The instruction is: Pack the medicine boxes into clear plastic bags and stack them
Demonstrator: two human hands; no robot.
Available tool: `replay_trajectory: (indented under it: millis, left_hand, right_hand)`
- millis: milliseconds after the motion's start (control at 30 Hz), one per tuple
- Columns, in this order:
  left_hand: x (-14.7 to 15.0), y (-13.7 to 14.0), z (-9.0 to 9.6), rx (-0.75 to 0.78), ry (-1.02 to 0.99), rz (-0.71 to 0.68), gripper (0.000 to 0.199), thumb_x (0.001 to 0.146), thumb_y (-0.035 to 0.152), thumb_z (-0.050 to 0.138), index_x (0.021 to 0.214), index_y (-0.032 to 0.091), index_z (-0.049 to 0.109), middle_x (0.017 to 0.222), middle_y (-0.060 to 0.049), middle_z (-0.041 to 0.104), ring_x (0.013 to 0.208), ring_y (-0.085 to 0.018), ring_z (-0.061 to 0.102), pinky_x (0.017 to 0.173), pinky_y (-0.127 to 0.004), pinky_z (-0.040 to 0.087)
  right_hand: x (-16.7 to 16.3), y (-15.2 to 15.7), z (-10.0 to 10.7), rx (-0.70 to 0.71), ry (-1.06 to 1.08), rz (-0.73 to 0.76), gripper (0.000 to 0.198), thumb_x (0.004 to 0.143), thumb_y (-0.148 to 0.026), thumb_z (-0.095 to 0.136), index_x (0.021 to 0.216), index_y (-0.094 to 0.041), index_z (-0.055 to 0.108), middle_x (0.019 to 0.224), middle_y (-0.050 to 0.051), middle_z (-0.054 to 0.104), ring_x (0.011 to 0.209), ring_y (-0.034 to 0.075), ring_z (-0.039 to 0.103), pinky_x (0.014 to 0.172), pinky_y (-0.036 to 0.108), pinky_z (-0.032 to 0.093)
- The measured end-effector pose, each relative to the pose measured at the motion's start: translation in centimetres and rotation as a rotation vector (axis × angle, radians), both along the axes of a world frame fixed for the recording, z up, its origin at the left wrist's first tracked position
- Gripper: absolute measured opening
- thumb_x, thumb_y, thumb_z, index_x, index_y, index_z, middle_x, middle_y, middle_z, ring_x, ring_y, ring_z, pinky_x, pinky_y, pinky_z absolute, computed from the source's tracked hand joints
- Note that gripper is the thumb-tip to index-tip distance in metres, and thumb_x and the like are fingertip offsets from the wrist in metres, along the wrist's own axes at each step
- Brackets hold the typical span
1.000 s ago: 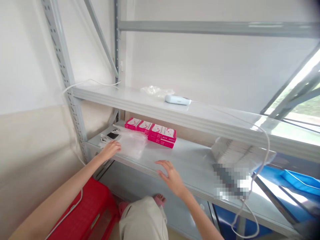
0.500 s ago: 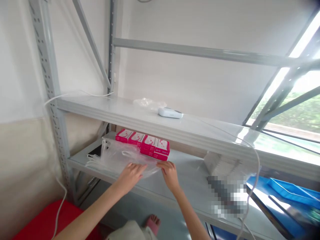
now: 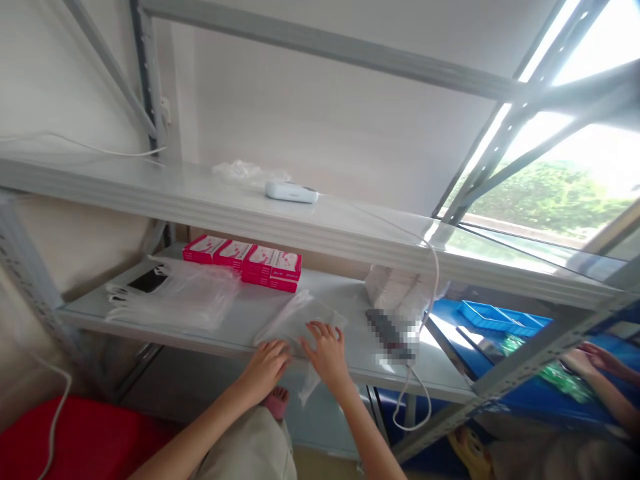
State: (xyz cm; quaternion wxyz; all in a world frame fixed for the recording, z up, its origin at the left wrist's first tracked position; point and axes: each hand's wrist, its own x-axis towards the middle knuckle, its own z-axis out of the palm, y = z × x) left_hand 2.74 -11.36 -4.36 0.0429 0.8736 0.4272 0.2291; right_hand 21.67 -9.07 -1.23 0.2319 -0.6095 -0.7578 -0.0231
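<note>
A single clear plastic bag lies on the lower shelf, part of it hanging over the front edge. At the bag's near left side rests my left hand, fingers extended and loosely bent, its thumb hidden. My right hand touches the bag's right part with thumb and fingers apart. Further left is a flat stack of clear plastic bags, handles toward the left. Behind the stack stands a row of pink-and-white boxes.
The upper shelf overhangs the boxes and carries a white device and crumpled plastic. A white package and a cable are at the right. Beyond the rack post, another person's hands are near blue trays.
One bag has come away from the stack and now lies further right under my hands. My view has shifted right and down, bringing another person's hands into sight.
</note>
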Motion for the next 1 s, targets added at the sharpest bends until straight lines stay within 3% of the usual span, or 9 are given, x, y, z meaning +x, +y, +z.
replay_trajectory:
  millis: [67, 200, 267, 333, 433, 533, 800, 900, 1000]
  left_hand:
    - [1.0, 0.1, 0.4, 0.021, 0.070, 0.041, 0.019, 0.090, 0.011, 0.046, 0.095, 0.018, 0.063, 0.104, -0.005, 0.063, 0.100, -0.021, 0.056, 0.087, -0.036, 0.043]
    - [2.2, 0.2, 0.7, 0.098, 0.216, 0.128, 0.018, 0.089, 0.011, 0.044, 0.096, 0.016, 0.061, 0.100, -0.007, 0.062, 0.098, -0.023, 0.056, 0.085, -0.038, 0.043]
    - [2.5, 0.1, 0.4, 0.116, 0.243, 0.123, 0.018, 0.088, 0.011, 0.045, 0.096, 0.016, 0.060, 0.101, -0.007, 0.062, 0.099, -0.023, 0.055, 0.086, -0.038, 0.043]
    - [2.7, -0.1, 0.1, 0.129, 0.242, 0.119, 0.018, 0.088, 0.011, 0.045, 0.097, 0.017, 0.060, 0.102, -0.007, 0.062, 0.100, -0.023, 0.055, 0.086, -0.038, 0.043]
    - [2.8, -0.4, -0.4, 0.139, 0.212, 0.128, 0.019, 0.088, 0.011, 0.045, 0.097, 0.018, 0.060, 0.101, -0.006, 0.062, 0.099, -0.022, 0.056, 0.086, -0.037, 0.044]
    - [3.2, -0.6, -0.6, 0.178, 0.189, 0.125, 0.019, 0.087, 0.010, 0.046, 0.097, 0.017, 0.060, 0.104, -0.007, 0.062, 0.099, -0.023, 0.057, 0.085, -0.038, 0.046]
    - [4.9, 1.5, 0.2, 0.426, 0.194, 0.025, 0.036, 0.086, 0.001, 0.040, 0.114, 0.013, 0.060, 0.123, -0.013, 0.059, 0.110, -0.023, 0.056, 0.095, -0.036, 0.046]
    - [5.2, 1.5, 0.2, 0.388, 0.301, -0.022, 0.039, 0.088, 0.001, 0.037, 0.116, 0.011, 0.062, 0.130, -0.015, 0.055, 0.114, -0.024, 0.054, 0.098, -0.037, 0.044]
    - [5.1, 0.7, -0.2, 0.267, 0.279, 0.003, 0.053, 0.091, 0.002, 0.030, 0.135, 0.021, 0.052, 0.133, -0.012, 0.055, 0.112, -0.023, 0.055, 0.093, -0.036, 0.046]
  right_hand:
    - [-0.5, -0.2, -0.7, -0.037, -0.045, -0.022, 0.037, 0.084, -0.018, 0.056, 0.119, -0.024, 0.063, 0.124, 0.009, 0.063, 0.114, 0.026, 0.055, 0.106, 0.051, 0.027]
    - [0.5, 0.2, -2.1, -0.121, -0.028, -0.049, 0.021, 0.088, -0.017, 0.054, 0.096, -0.025, 0.073, 0.105, 0.007, 0.071, 0.103, 0.022, 0.062, 0.104, 0.045, 0.030]
    - [1.1, 0.3, -2.6, -0.124, 0.010, -0.060, 0.019, 0.089, -0.024, 0.056, 0.096, -0.025, 0.073, 0.104, 0.007, 0.071, 0.102, 0.023, 0.062, 0.104, 0.044, 0.031]
    - [1.5, 0.3, -3.0, -0.125, 0.022, -0.032, 0.019, 0.087, -0.026, 0.059, 0.102, -0.025, 0.072, 0.109, 0.008, 0.070, 0.103, 0.023, 0.062, 0.104, 0.044, 0.031]
    - [1.7, 0.2, -3.1, -0.132, -0.013, 0.080, 0.020, 0.086, -0.014, 0.057, 0.092, -0.023, 0.074, 0.102, 0.007, 0.072, 0.101, 0.021, 0.063, 0.106, 0.041, 0.030]
    - [1.9, 0.2, -2.7, -0.074, 0.065, 0.117, 0.025, 0.087, -0.010, 0.052, 0.086, -0.022, 0.074, 0.092, 0.006, 0.074, 0.095, 0.020, 0.065, 0.104, 0.041, 0.032]
    - [2.9, 1.0, 0.1, 0.117, 0.436, 0.302, 0.032, 0.087, -0.008, 0.044, 0.098, -0.019, 0.073, 0.104, 0.008, 0.072, 0.098, 0.019, 0.066, 0.093, 0.035, 0.046]
    - [2.7, 1.0, 1.5, 0.120, 0.549, 0.245, 0.035, 0.089, -0.011, 0.039, 0.095, -0.020, 0.072, 0.101, 0.007, 0.073, 0.095, 0.018, 0.067, 0.088, 0.031, 0.049]
    - [2.3, 0.7, 2.4, 0.088, 0.574, 0.160, 0.036, 0.092, -0.015, 0.036, 0.093, -0.020, 0.072, 0.097, 0.007, 0.073, 0.093, 0.018, 0.067, 0.085, 0.030, 0.050]
